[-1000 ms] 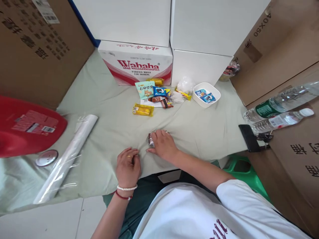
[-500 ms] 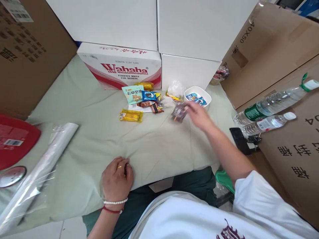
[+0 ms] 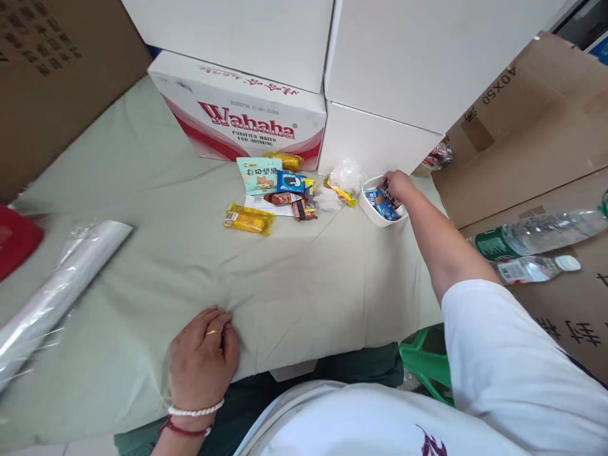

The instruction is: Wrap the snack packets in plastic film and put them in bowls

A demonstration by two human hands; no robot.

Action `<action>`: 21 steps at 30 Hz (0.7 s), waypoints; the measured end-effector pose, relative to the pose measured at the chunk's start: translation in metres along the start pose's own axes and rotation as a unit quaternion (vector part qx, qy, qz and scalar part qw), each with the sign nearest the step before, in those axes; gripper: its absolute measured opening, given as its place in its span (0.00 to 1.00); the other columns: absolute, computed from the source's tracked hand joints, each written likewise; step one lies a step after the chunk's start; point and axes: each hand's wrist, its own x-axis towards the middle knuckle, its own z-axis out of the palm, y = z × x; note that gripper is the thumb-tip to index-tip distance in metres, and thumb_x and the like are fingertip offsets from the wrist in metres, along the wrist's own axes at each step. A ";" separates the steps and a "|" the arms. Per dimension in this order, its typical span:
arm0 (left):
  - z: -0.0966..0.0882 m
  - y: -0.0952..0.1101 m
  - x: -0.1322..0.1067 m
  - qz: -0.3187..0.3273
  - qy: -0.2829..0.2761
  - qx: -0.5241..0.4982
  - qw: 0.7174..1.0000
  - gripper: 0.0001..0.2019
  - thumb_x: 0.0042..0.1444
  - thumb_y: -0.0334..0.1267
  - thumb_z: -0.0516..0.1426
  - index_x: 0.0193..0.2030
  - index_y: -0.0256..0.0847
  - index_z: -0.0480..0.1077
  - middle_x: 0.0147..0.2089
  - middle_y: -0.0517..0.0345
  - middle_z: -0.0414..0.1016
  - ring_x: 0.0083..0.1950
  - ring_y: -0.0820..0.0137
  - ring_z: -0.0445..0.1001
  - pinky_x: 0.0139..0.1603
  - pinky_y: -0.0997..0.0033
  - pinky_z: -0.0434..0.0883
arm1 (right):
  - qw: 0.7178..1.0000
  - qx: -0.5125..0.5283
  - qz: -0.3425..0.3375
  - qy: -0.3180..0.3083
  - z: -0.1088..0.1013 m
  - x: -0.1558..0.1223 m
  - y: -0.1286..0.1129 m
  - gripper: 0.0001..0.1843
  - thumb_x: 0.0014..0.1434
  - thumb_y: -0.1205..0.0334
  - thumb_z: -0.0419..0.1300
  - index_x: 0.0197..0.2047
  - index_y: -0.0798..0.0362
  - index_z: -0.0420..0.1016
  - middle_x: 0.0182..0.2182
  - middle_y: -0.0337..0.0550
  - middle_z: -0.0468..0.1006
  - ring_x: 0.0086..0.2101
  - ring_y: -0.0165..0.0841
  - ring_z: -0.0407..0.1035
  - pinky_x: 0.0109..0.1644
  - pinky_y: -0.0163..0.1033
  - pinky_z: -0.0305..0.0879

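Observation:
My right hand [image 3: 399, 185] reaches to the white bowl [image 3: 370, 213], its fingers closed on a dark brown snack packet [image 3: 390, 194] at the bowl's far right side. Blue snack packets [image 3: 378, 203] lie in the bowl beside it. My left hand [image 3: 204, 347] rests on the cloth near the front edge, its fingers curled with nothing visible in them. Left of the bowl is a loose group: a mint-green pouch [image 3: 259, 175], a blue packet [image 3: 290, 182], brown-wrapped snacks [image 3: 281, 199] and clear crumpled wrappers [image 3: 346, 176]. A yellow-wrapped snack [image 3: 247, 219] lies nearer to me.
A Wahaha water carton [image 3: 247, 120] and white boxes [image 3: 380, 136] stand along the back. At the right are water bottles [image 3: 541, 234] against a cardboard box [image 3: 536, 120]. A plastic-wrapped roll [image 3: 66, 285] and a red object [image 3: 16, 240] lie at the left.
My right hand has carried the dark brown packet rightward from above the cloth into the bowl. The left hand stays curled on the cloth. The view has shifted and tilted.

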 end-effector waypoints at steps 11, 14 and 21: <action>-0.002 0.001 0.000 0.015 0.007 0.003 1.000 0.07 0.59 0.31 0.58 0.43 0.43 0.74 0.48 0.45 0.81 0.55 0.52 0.80 0.57 0.49 0.76 | 0.983 -0.013 -0.017 0.181 0.010 -0.038 -0.036 0.22 0.72 0.64 0.43 0.56 0.57 0.76 0.54 0.59 0.73 0.56 0.47 0.64 0.56 0.46 0.63; -0.001 0.001 -0.001 0.011 0.006 0.003 1.000 0.07 0.60 0.31 0.57 0.43 0.42 0.74 0.49 0.44 0.81 0.55 0.52 0.80 0.57 0.50 0.75 | 0.974 0.041 -0.174 0.137 0.007 -0.058 -0.082 0.22 0.72 0.58 0.47 0.62 0.54 0.72 0.58 0.56 0.72 0.53 0.43 0.68 0.57 0.43 0.64; 0.000 0.001 -0.001 0.022 0.017 0.009 1.000 0.06 0.61 0.30 0.56 0.41 0.41 0.74 0.47 0.46 0.81 0.54 0.56 0.80 0.57 0.54 0.75 | 0.965 0.112 -0.238 -0.016 0.046 -0.066 -0.129 0.30 0.59 0.70 0.56 0.65 0.60 0.72 0.53 0.57 0.79 0.49 0.43 0.73 0.57 0.44 0.66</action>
